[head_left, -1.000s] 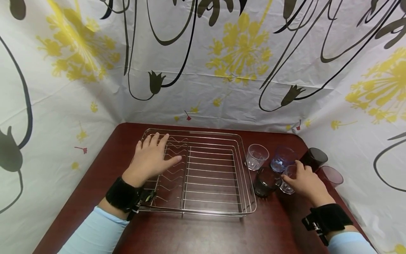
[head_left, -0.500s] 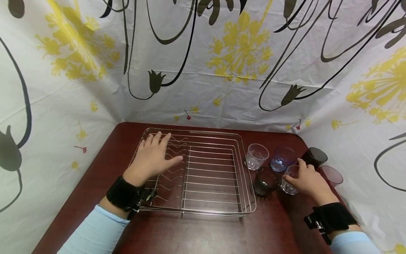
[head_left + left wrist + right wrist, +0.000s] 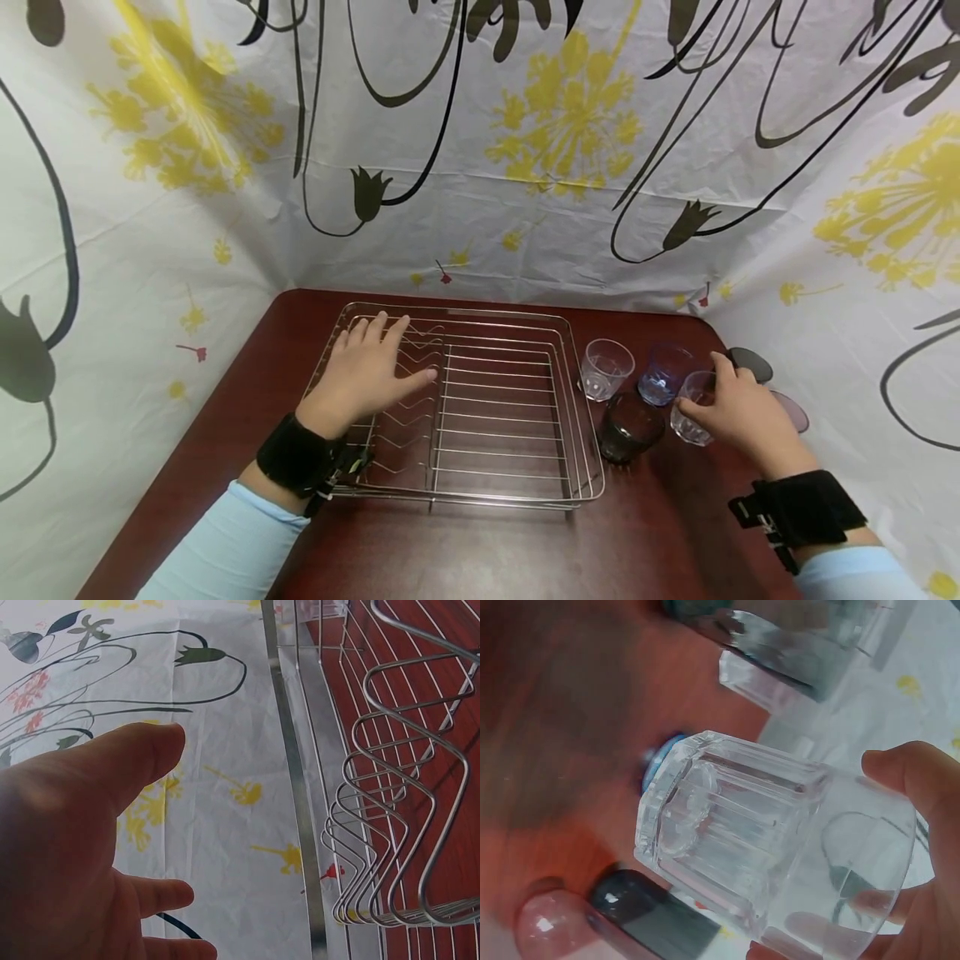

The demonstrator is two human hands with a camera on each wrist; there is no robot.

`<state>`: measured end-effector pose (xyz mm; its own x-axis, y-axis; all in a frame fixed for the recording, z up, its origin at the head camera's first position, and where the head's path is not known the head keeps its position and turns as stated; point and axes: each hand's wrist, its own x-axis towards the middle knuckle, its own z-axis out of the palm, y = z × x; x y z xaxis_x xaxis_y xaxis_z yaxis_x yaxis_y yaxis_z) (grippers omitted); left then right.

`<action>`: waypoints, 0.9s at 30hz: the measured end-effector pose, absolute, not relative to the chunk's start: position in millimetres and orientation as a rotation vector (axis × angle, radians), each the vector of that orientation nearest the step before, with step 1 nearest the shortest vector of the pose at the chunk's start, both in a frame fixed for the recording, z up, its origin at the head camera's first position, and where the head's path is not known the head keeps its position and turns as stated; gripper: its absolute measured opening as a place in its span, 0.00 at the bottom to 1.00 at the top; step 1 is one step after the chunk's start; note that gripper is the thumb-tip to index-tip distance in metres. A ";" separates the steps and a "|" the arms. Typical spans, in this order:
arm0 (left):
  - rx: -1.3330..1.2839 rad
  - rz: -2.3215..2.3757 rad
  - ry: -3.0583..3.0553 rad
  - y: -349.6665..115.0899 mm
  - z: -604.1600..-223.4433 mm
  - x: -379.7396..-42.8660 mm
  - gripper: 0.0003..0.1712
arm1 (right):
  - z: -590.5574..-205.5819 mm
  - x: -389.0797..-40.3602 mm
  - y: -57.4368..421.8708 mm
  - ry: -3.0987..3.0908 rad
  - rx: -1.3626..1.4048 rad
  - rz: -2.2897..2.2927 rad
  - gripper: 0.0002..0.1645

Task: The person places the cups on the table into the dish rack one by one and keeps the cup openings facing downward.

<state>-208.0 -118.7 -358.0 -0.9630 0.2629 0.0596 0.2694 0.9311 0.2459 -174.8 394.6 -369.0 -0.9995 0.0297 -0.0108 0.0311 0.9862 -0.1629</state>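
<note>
My right hand [image 3: 746, 417] holds a clear drinking glass [image 3: 691, 423] near its rim, thumb on one side and fingers on the other. In the right wrist view this faceted glass [image 3: 735, 832] looks raised off the table. Beside it stand a smoky dark glass [image 3: 630, 433], a blue glass [image 3: 660, 385] and a second clear glass [image 3: 604, 371]. Partly behind the hand are another dark glass [image 3: 753, 364] and a pink glass [image 3: 792, 411]. Over the left part of a wire dish rack [image 3: 465, 502], my left hand [image 3: 358, 377] has its fingers spread, holding nothing.
The rack sits on a dark red table [image 3: 495, 558], its wavy wire dividers [image 3: 427, 795] along the left side. Patterned white sheeting [image 3: 450, 133] encloses the table at the back and both sides. The glasses stand close together right of the rack.
My right hand has carried the clear glass to the right and away from me, off from the smoky dark glass. My left hand has drifted slightly right.
</note>
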 end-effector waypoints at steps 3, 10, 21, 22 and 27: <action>-0.417 -0.384 -3.055 -119.5 -356.8 -208.6 0.59 | -360.4 -178.2 388.4 3.128 0.029 -0.257 0.67; -0.426 -0.414 -3.062 -117.9 -353.4 -209.5 0.58 | -348.9 -183.2 379.8 3.155 0.016 -0.263 0.68; -0.430 -0.384 -3.062 -113.7 -356.3 -208.4 0.59 | -332.3 -196.2 356.8 3.172 -0.046 -0.255 0.65; -0.428 -0.383 -3.061 -113.3 -356.5 -208.0 0.59 | -330.7 -197.4 353.7 3.173 -0.054 -0.258 0.64; -0.434 -0.415 -3.068 -110.3 -357.5 -205.2 0.60 | -323.1 -204.3 342.0 3.184 -0.096 -0.249 0.62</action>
<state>-205.2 -110.3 -357.5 -0.9613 0.2707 0.0517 0.2747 0.9262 0.2584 -204.3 342.0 -323.1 -0.9968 -0.0556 0.0582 -0.0640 0.9861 -0.1535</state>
